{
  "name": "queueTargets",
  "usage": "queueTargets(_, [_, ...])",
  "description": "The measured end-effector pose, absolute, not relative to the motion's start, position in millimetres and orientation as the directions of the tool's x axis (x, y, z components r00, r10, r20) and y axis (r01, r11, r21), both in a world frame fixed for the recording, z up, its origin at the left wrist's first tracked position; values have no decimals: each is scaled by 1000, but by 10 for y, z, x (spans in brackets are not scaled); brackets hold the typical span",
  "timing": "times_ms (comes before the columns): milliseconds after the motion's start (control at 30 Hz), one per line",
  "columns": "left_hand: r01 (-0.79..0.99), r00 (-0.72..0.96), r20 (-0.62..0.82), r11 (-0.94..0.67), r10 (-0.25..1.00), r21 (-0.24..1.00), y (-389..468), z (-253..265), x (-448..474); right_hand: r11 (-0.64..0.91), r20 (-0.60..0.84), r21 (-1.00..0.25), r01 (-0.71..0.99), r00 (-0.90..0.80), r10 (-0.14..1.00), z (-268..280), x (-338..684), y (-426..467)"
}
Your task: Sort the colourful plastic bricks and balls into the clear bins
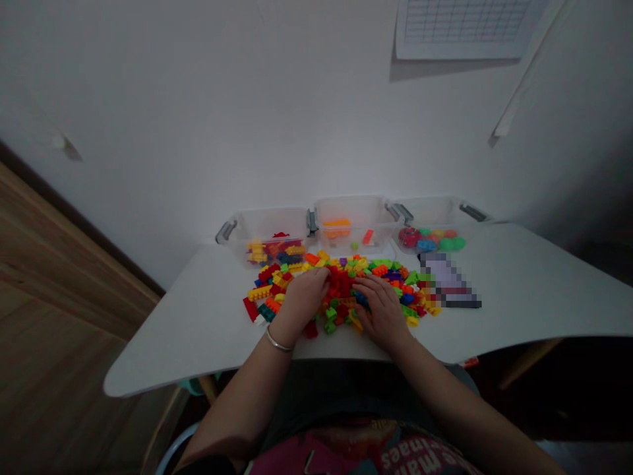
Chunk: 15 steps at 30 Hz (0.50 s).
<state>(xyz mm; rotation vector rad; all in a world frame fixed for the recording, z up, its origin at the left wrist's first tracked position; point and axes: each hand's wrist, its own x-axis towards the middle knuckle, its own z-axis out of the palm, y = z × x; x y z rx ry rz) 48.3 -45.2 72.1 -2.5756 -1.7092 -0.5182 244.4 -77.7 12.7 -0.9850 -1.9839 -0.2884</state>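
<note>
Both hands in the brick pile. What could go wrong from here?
1. The brick pile spreads toward the near edge of the table; a sweep by the left hand or right hand might knock pieces off.
2. The pile's right side lies close beside a pixelated flat item; spreading bricks might nudge it or land on it.

1. A white paper sheet [459, 33] with a printed grid hangs on the pale wall [198, 112].
2. A flat, dark-edged object [452, 280], partly pixelated, lies on the white table [534, 284], at right.
3. A brown wooden surface [54, 284] is seen at the far left.
</note>
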Motion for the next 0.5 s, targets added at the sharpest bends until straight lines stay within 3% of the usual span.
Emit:
queueTargets(200, [731,185,381,-386,906,563,-444,770,392,664,793,-171,728,-299,532,122,2447,-787])
queueTargets(333, [492,83,311,-310,947,813,-398,703,366,661,787,-175,730,-299,539,118,2450,-790])
queueTargets(500, [379,75,141,-159,987,911,-338,597,333,660,787,-167,733,-304,537,127,2447,-790])
